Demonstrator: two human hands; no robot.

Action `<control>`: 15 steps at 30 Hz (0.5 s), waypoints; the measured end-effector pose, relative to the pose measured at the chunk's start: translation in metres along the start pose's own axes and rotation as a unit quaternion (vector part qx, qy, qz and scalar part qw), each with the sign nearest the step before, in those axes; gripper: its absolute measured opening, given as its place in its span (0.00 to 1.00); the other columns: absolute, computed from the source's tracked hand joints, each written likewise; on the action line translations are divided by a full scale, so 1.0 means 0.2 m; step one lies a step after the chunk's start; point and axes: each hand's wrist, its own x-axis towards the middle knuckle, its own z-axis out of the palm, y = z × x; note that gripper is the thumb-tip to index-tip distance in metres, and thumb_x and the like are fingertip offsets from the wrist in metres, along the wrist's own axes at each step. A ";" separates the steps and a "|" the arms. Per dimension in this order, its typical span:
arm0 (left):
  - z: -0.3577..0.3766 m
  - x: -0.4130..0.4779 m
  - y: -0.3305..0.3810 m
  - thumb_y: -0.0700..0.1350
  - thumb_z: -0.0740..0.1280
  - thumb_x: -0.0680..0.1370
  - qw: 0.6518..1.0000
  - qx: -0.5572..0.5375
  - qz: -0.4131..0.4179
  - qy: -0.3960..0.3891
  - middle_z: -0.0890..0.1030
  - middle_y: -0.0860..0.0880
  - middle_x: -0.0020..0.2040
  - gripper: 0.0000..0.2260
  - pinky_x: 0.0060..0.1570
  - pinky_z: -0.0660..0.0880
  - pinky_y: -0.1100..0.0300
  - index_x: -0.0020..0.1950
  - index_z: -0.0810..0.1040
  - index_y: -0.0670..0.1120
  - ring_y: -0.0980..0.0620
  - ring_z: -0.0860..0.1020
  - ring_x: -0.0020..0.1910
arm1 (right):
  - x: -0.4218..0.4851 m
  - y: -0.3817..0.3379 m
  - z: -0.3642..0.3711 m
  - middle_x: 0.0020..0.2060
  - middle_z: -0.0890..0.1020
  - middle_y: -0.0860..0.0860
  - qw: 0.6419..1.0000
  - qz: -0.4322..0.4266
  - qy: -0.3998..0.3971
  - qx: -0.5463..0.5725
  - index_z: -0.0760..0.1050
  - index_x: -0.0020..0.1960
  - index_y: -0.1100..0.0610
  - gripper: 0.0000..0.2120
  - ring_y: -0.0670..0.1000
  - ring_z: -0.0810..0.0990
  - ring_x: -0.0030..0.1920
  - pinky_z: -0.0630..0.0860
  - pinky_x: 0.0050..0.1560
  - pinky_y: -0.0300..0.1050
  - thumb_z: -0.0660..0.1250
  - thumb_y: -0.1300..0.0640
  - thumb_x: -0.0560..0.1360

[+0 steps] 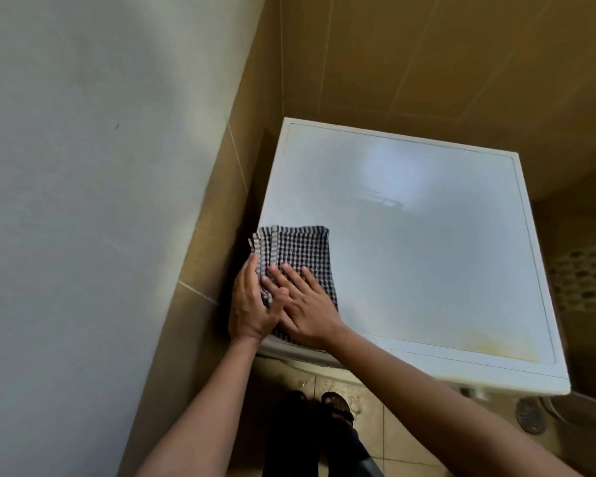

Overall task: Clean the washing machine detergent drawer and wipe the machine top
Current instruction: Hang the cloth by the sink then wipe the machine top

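A black-and-white checked cloth (pixel 298 251) lies folded on the near left corner of the white washing machine top (pixel 427 235). My right hand (pixel 305 308) lies flat on the cloth with its fingers straight and spread. My left hand (pixel 250 304) is at the cloth's left edge, where the thumb and fingers fold around the edge. A yellowish stain (pixel 489 344) marks the top near its front right edge. The detergent drawer is not in view.
A grey wall (pixel 83 201) stands close on the left, and tan tiles (pixel 427 63) rise behind the machine. A narrow dark gap runs along the machine's left side. Below are a tiled floor, my sandalled feet (pixel 338 406) and a round floor drain (pixel 530 420).
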 end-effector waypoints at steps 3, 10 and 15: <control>0.00 0.01 -0.01 0.69 0.53 0.76 1.000 -0.010 -0.003 0.006 0.70 0.37 0.71 0.41 0.69 0.63 0.55 0.73 0.66 0.35 0.42 0.68 0.70 | -0.15 0.18 -0.04 0.78 0.43 0.54 1.000 0.006 0.001 -0.025 0.46 0.77 0.42 0.30 0.57 0.39 0.77 0.39 0.74 0.60 0.49 0.39 0.78; 0.01 0.01 0.00 0.71 0.51 0.76 1.000 -0.013 -0.009 0.004 0.71 0.38 0.71 0.42 0.67 0.64 0.53 0.72 0.66 0.37 0.40 0.70 0.69 | -0.22 0.67 -0.20 0.77 0.39 0.53 0.977 0.204 0.042 0.046 0.42 0.78 0.50 0.44 0.54 0.38 0.77 0.42 0.76 0.57 0.49 0.29 0.70; 0.01 0.00 0.01 0.71 0.50 0.75 1.000 -0.011 -0.009 0.005 0.70 0.38 0.71 0.42 0.66 0.65 0.52 0.73 0.66 0.37 0.41 0.70 0.69 | 0.21 0.57 -0.25 0.77 0.40 0.50 0.916 0.379 0.059 0.114 0.40 0.78 0.47 0.31 0.56 0.37 0.76 0.34 0.74 0.55 0.41 0.36 0.79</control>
